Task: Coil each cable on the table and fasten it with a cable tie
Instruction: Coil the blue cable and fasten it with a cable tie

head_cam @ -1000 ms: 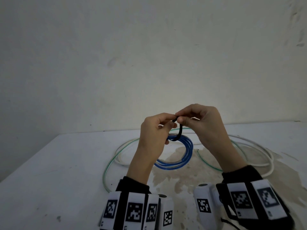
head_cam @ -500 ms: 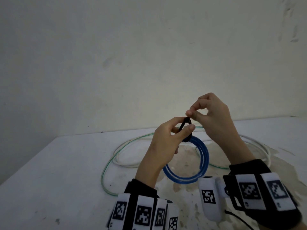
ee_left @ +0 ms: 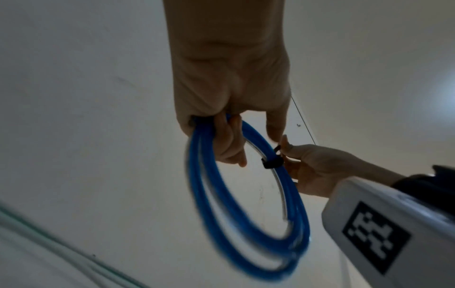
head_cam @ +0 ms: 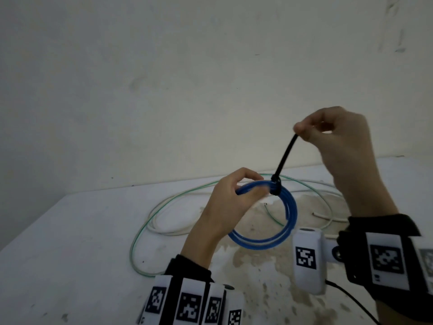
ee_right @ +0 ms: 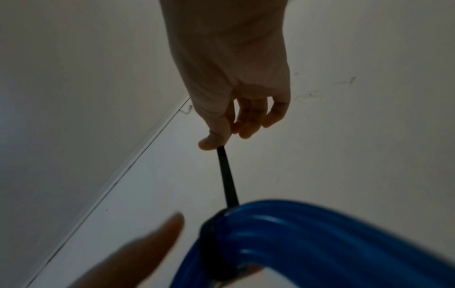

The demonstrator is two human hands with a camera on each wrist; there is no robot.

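Note:
A blue cable coil (head_cam: 278, 240) hangs above the table, gripped near its top by my left hand (head_cam: 234, 198). In the left wrist view the fingers of my left hand (ee_left: 229, 136) curl round the coil (ee_left: 221, 210). A black cable tie (head_cam: 284, 158) is looped round the coil beside that hand, its tail stretched up and to the right. My right hand (head_cam: 328, 134) pinches the tail's end between thumb and forefinger. The right wrist view shows that pinch of my right hand (ee_right: 219, 138) on the tie (ee_right: 227, 181) above the coil (ee_right: 320, 239).
A loose green cable (head_cam: 140, 233) and a loose white cable (head_cam: 159, 221) lie in wide loops on the white table (head_cam: 70, 242), behind and under the hands. The tabletop is stained brown near the middle. A pale wall rises right behind the table.
My right hand has drawn the tie's tail up and to the right, so the loop has closed tight on the coil. The left hand has shifted right and lifted the coil.

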